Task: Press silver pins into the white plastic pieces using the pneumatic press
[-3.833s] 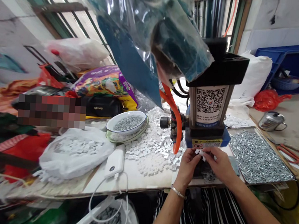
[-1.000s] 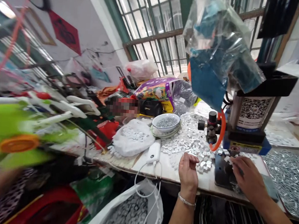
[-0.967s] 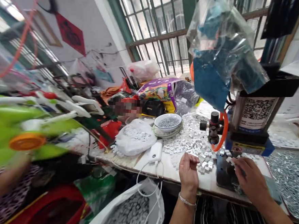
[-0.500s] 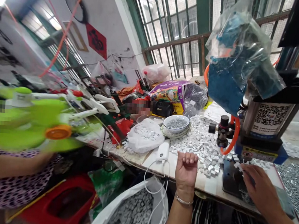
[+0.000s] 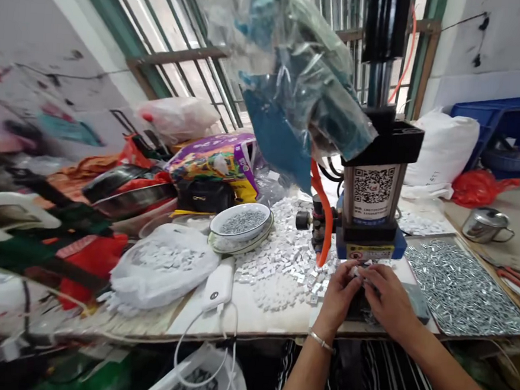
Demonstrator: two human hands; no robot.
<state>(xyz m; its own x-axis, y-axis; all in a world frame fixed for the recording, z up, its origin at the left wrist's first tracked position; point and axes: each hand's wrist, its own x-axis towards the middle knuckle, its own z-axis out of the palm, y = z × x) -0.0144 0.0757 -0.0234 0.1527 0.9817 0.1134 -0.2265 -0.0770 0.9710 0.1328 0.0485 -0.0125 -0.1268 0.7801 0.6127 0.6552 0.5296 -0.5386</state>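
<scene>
My left hand (image 5: pixel 340 292) and my right hand (image 5: pixel 388 299) meet under the head of a bench press (image 5: pixel 371 197). Their fingertips are closed together around a small white plastic piece (image 5: pixel 356 272), partly hidden by the fingers. Beneath my hands, the dark press base (image 5: pixel 356 311) shows only in part. A heap of similar white pieces (image 5: pixel 283 244) spreads over the table to the left. On the right, a shallow tray holds many short metal pins or nails (image 5: pixel 462 292).
An enamel bowl of metal pieces (image 5: pixel 242 222), a plastic bag of white pieces (image 5: pixel 166 265) and a cabled power bank (image 5: pixel 218 284) stand left. An orange air hose (image 5: pixel 326 235) hangs beside the press. A metal mug (image 5: pixel 487 225) and red-handled pliers (image 5: pixel 516 278) lie right.
The view has swung right. My left hand, earlier curled apart near the table edge, has come to the press and joined my right hand, which stayed there with its white piece.
</scene>
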